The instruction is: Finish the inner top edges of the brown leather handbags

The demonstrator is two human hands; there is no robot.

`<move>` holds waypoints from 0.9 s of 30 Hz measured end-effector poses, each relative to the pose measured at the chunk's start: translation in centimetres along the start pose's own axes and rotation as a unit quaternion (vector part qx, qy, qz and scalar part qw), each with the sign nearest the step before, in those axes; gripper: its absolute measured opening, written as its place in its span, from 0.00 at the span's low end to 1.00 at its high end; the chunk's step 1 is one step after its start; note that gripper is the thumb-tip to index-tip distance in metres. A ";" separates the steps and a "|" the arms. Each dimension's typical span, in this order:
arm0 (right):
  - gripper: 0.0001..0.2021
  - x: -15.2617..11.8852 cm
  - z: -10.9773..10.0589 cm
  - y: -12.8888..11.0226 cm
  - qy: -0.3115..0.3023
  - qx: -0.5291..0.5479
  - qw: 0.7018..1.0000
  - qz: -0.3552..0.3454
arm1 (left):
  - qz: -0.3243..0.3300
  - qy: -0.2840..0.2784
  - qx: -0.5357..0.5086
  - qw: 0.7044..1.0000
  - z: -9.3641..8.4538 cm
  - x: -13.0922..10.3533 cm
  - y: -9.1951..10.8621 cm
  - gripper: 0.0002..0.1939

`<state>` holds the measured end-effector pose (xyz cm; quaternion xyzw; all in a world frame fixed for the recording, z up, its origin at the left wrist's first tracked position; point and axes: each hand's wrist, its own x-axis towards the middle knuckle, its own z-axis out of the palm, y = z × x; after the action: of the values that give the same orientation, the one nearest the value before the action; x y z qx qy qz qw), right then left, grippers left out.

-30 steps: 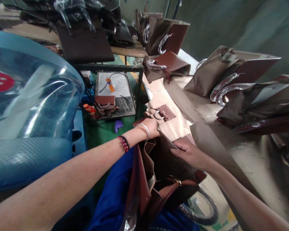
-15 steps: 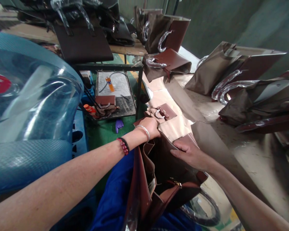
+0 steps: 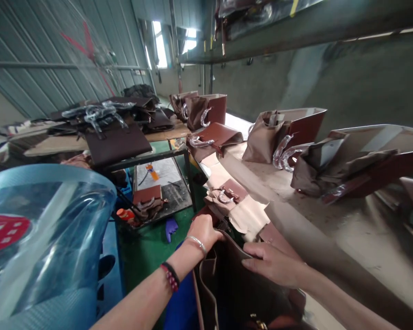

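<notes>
While the left hand [image 3: 203, 229] clenches its fingers on the far rim of the open, boxy, brown leather-look bag [image 3: 248, 293] at near centre, the right hand [image 3: 277, 265] grasps that rim farther right; uneven pulling from the 2 hands could crease its wall.

Silver bangle, dark-red beaded bracelet, black band, blue trousers.

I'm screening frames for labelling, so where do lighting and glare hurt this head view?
Head view: windows blown out; bright streaks across the blue bottle; pale paper washed out; the inside of the open bag sinks into shadow; tabletop looks smeared lower right.
</notes>
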<state>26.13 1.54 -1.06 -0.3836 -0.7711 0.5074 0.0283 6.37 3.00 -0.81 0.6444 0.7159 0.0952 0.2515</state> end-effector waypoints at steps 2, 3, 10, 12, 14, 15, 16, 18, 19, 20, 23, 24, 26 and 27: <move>0.12 0.0 -0.1 -0.1 -0.006 0.012 1.000 0.005 | 0.004 -0.009 -0.037 0.999 0.0 0.1 -0.1 0.23; 0.12 0.0 -0.1 -0.2 -0.010 0.018 1.000 0.007 | 0.010 -0.023 -0.060 0.998 0.0 0.2 -0.2 0.23; 0.10 -0.5 -0.5 0.0 -0.021 0.045 0.999 -0.015 | 0.052 -0.225 -0.229 0.946 0.3 1.1 -1.3 0.14; 0.09 -0.7 -0.6 -0.2 -0.026 0.053 0.998 -0.031 | 0.053 -0.261 -0.265 0.927 0.0 1.2 -1.5 0.14; 0.08 -0.9 -0.9 -0.4 -0.028 0.062 0.997 -0.038 | 0.053 -0.281 -0.291 0.913 -0.6 1.0 -1.5 0.14; 0.08 -1.0 -1.2 -0.6 -0.031 0.066 0.997 -0.037 | 0.052 -0.288 -0.300 0.908 -1.1 0.7 -1.5 0.14; 0.07 -1.2 -1.5 -0.9 -0.036 0.070 0.996 -0.037 | 0.050 -0.295 -0.307 0.903 -1.6 0.4 -1.4 0.13; 0.07 -1.4 -2.4 -1.5 -0.051 0.065 0.996 -0.044 | 0.043 -0.309 -0.312 0.897 -2.9 -0.5 -1.0 0.13; 0.07 -1.5 -2.9 -1.9 -0.060 0.058 0.995 -0.052 | 0.037 -0.317 -0.312 0.895 -3.6 -1.1 -0.9 0.13; 0.08 -1.5 -3.4 -2.3 -0.070 0.045 0.995 -0.062 | 0.029 -0.328 -0.310 0.892 -4.3 -1.7 -0.7 0.14; 0.08 -1.3 -4.6 -3.5 -0.086 -0.046 0.990 -0.102 | -0.003 -0.359 -0.299 0.884 -5.6 -3.3 -0.4 0.15; 0.08 -1.1 -4.7 -3.7 -0.078 -0.092 0.986 -0.111 | -0.016 -0.364 -0.298 0.882 -5.8 -3.7 -0.5 0.15; 0.09 -0.5 -4.7 -3.7 -0.044 -0.181 0.976 -0.116 | -0.046 -0.356 -0.304 0.883 -5.7 -4.1 -0.8 0.16; 0.09 -0.1 -4.5 -3.5 -0.024 -0.209 0.971 -0.115 | -0.061 -0.346 -0.310 0.884 -5.5 -4.1 -1.0 0.16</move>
<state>26.20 4.19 3.92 -0.2774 -0.8996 0.3370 -0.0130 3.01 -0.11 4.42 0.4808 0.5556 0.0677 0.6750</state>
